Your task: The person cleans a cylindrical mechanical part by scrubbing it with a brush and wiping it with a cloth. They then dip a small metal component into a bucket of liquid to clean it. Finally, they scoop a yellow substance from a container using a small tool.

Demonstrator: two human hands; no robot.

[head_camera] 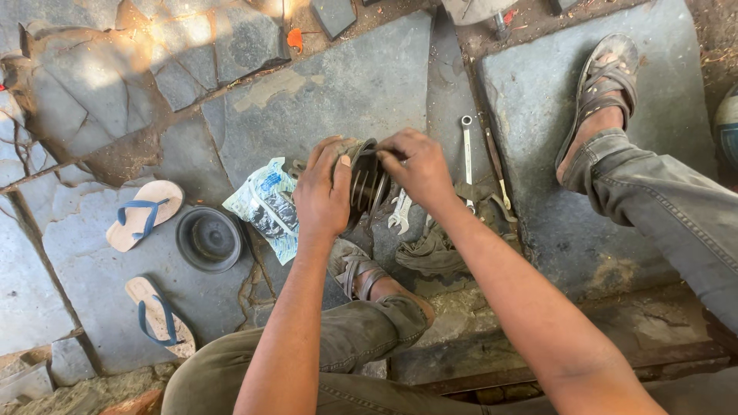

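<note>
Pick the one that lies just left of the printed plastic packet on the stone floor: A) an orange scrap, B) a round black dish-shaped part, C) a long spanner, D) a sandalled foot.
B: the round black dish-shaped part sits on the floor directly left of the plastic packet, between it and the flip-flops.

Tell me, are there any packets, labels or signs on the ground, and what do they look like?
Plastic packet: one only, lying crumpled on the stone floor just beside the left hand, between it and a round black rubber cup; clear and whitish with blue and dark printing.
No signs or screens in view.
</note>
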